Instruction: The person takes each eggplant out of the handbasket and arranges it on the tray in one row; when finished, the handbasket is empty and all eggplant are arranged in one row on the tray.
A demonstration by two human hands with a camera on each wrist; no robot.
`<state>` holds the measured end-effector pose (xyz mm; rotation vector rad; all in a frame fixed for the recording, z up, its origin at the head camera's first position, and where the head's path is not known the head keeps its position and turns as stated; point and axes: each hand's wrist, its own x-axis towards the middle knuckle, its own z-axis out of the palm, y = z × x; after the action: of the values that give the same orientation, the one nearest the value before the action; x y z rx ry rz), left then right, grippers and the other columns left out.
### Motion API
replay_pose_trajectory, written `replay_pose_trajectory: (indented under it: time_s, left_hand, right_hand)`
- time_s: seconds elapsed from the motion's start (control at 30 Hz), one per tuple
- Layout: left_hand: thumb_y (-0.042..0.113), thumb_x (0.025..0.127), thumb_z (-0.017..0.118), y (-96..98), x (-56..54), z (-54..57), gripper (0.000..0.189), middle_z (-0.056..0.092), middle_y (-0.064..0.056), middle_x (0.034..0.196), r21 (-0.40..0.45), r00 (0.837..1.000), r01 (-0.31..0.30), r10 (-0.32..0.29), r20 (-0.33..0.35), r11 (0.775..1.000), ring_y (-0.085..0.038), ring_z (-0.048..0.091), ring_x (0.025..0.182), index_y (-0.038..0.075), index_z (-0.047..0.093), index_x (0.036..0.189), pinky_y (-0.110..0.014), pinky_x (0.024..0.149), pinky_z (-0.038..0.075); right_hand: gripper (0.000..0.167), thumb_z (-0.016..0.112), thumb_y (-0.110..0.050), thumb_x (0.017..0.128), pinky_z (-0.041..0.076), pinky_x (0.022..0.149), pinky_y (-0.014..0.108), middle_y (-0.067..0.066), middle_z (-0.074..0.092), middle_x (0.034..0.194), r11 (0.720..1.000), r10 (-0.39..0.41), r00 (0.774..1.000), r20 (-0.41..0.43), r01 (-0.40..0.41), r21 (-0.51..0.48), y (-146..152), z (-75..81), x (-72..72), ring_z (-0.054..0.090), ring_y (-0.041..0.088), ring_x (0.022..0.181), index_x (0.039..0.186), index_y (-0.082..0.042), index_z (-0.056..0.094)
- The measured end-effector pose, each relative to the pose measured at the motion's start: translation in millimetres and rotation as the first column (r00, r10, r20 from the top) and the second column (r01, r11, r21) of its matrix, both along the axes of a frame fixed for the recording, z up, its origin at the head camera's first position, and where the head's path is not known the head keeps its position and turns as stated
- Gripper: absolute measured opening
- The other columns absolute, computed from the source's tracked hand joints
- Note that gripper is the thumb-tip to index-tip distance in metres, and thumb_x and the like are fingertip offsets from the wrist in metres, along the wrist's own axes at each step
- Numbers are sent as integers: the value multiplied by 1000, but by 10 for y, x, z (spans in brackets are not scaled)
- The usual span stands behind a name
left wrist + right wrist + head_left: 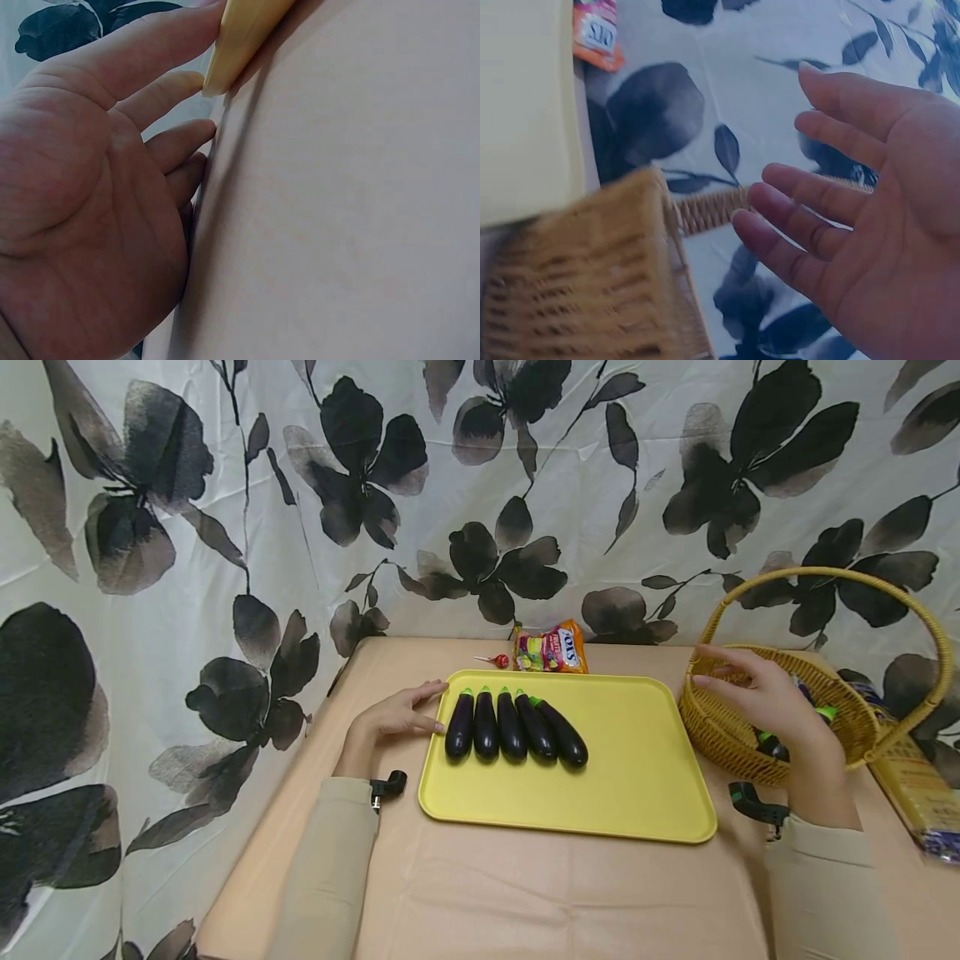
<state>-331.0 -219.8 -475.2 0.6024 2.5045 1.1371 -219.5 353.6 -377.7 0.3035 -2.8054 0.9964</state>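
**Five eggplants (512, 727) lie loose on the tray (637, 768)**

Taking the tray's centre in the head view as the middle of the dial, the eggplants lie side by side at about ten o'clock, green ends toward twelve. The left hand (397, 714), just past nine, has its fingers stretched out and touching the tray's edge; a hard push there would probably slide the tray across the worktop (570, 893) or set the smooth, rounded eggplants rolling, since nothing visible holds them in place. The right hand (768, 693), between two and three o'clock, hangs loosely spread over the basket (720, 735) and grips nothing. Its likely trouble is the tall handle (825, 572): a careless reach or lift could snag it and tip the basket.

Counted: eggplants on the tray, five; trays, one; baskets, one; candy bags (551, 650), one, at twelve; lollipops (500, 660), one, near eleven; yellow packets (911, 781), one, around three, beyond the basket. The basket also has dark, green-tipped contents (771, 744), partly hidden by the right hand, so their number cannot be told.
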Motion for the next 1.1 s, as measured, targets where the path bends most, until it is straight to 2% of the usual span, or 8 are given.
replay_pose_trajectory:
  time_s: [0.13, 0.27, 0.4, 0.5, 0.67, 0.87, 1.0, 1.1]
  left_hand:
    - [36, 81, 90, 6, -2, -8, 98, 18, -5, 175, -4, 1000, -9, 9, 0, 1000, -24, 8, 164, 23, 38, 163, -48, 133, 7]
    - [38, 80, 91, 9, -1, -6, 99, 18, -4, 175, -7, 1000, -12, 12, 5, 1000, -24, 7, 164, 24, 38, 163, -48, 133, 7]
    - [39, 79, 91, 5, -9, -1, 100, 18, -4, 175, -9, 1000, -9, 9, 3, 1000, -25, 7, 164, 25, 38, 163, -49, 133, 6]
    - [40, 79, 91, 3, -15, 3, 101, 19, -4, 175, -7, 1000, -4, 4, -3, 1000, -25, 6, 164, 25, 38, 163, -49, 133, 6]
    - [40, 80, 91, 0, -18, 5, 100, 20, -4, 175, -17, 1000, -4, 4, -4, 1000, -25, 6, 164, 25, 37, 163, -49, 133, 6]
    - [39, 80, 91, 0, -19, 1, 100, 20, -4, 175, -15, 1000, -6, 6, -5, 1000, -25, 6, 164, 24, 37, 163, -50, 133, 6]
    - [39, 80, 91, 2, -15, 1, 100, 20, -4, 175, -15, 1000, -9, 9, -2, 1000, -25, 6, 164, 24, 38, 163, -51, 133, 6]
    - [39, 80, 91, 6, -11, 2, 100, 20, -4, 175, -16, 1000, -9, 9, -3, 1000, -25, 6, 164, 24, 38, 163, -50, 133, 6]
  right_hand:
    - [61, 64, -41, 103, 46, 72, 12, 21, 63, 134, 999, -36, 999, -25, 37, 28, 159, -10, 17, 56, 13, 107, 157, -16, 48]
    - [62, 64, -40, 103, 44, 70, 8, 21, 61, 136, 997, -57, 998, -27, 58, 44, 299, -29, 37, 51, 3, 103, 158, -15, 48]
    - [60, 64, -36, 104, 44, 64, 16, 21, 59, 130, 995, -55, 998, -40, 59, 85, 430, -50, 64, 47, -1, 92, 156, -10, 49]
    - [58, 63, -33, 105, 48, 65, 32, 25, 55, 125, 989, -75, 996, -37, 79, 126, 520, -66, 87, 52, 15, 92, 153, -2, 50]
    - [66, 57, -40, 107, 49, 73, 60, 35, 48, 129, 964, -185, 982, 35, 175, 198, 647, -93, 136, 52, 50, 104, 155, 2, 42]
    - [73, 63, -38, 104, 48, 80, 74, 44, 48, 129, 934, -271, 959, 82, 241, 265, 776, -161, 139, 49, 62, 108, 157, 5, 35]
    - [78, 70, -31, 100, 34, 98, 84, 48, 39, 142, 924, -287, 950, 125, 239, 300, 831, -214, 123, 37, 70, 124, 157, 7, 32]
    - [81, 72, -29, 98, 29, 101, 85, 50, 33, 145, 923, -277, 951, 139, 223, 315, 864, -245, 116, 31, 71, 128, 157, 8, 30]
